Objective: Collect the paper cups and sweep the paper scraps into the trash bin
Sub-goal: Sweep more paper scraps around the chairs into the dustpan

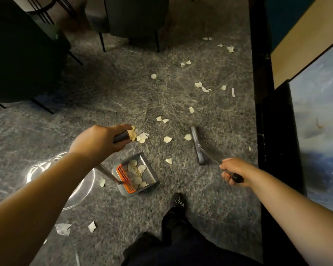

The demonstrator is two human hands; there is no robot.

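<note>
So I'm looking down at the grey carpet floor (108, 104) and using the dustpan (136, 174) as my anchor, since it sits pretty much dead centre. Way off to its left there's a bright ring of light glare on the floor, and lower left of the pan a couple of bigger torn paper bits (63, 229) lie on their own. My left hand (96, 140) is above the dustpan and a little left of it, fingers wrapped tight round the dark grip of the pan's long handle (121, 136), which slants down to the pan's orange comb edge (126, 179). The grey pan already holds a small pile of scraps, and one loose piece lies just beside its left corner. Right past the left hand's knuckles there's a little cluster of paper scraps (142, 137), and more are scattered up and to the right of the pan, well apart from it. To the pan's right the broom head (197, 144) rests on the floor, and my right hand (234, 170) is curled closed round the broom's black grip further right still. Below the pan my dark shoe (178, 201) points up at it. No paper cups that I can make out, and the trash bin isn't anywhere I can tell.
</note>
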